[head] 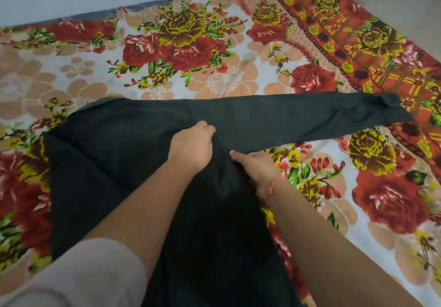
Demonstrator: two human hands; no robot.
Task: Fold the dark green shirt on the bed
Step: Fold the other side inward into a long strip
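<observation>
The dark green shirt [114, 154] lies spread across the bed [214, 73], its body running toward me. One long sleeve [310, 118] stretches flat to the right, ending in a cuff near the sheet's red border. My left hand [191, 146] rests knuckles up on the shirt where that sleeve joins the body, fingers curled into the cloth. My right hand [257, 166] lies just below the sleeve at the shirt's right edge, thumb on the fabric and fingers tucked under the edge. A red thread circles the right wrist.
The bed is covered by a floral sheet with red and yellow roses and a red patterned border [358, 44] at the right. The far bed edge [143, 5] meets a pale wall. Pale floor [405, 3] shows at the top right.
</observation>
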